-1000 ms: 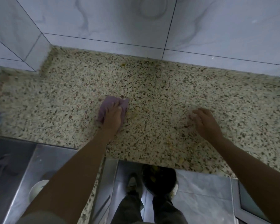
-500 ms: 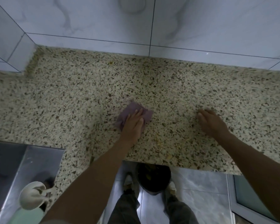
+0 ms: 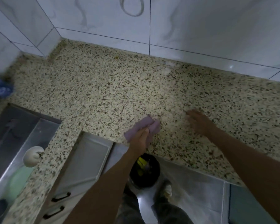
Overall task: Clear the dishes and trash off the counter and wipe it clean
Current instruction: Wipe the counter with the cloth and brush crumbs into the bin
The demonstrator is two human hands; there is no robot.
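Note:
A purple cloth (image 3: 141,126) lies bunched at the front edge of the speckled stone counter (image 3: 113,92). My left hand (image 3: 140,139) grips it from the near side, fingers closed around it. My right hand (image 3: 199,122) rests flat on the counter to the right of the cloth, fingers spread, holding nothing. A small yellow crumb (image 3: 116,57) sits near the back wall. On the floor below the counter edge stands a black bin (image 3: 145,171) with yellow scraps inside, directly under my left hand.
A steel sink (image 3: 14,131) at the left holds a white bowl (image 3: 33,156) and a pale green plate (image 3: 20,178). A blue object (image 3: 1,89) lies at the far left. White drawers (image 3: 81,167) with black handles sit below. Tiled wall (image 3: 184,26) behind.
My left hand has drawn the cloth toward the front edge of the counter and bunched it in its grip. My right hand has stayed flat on the counter.

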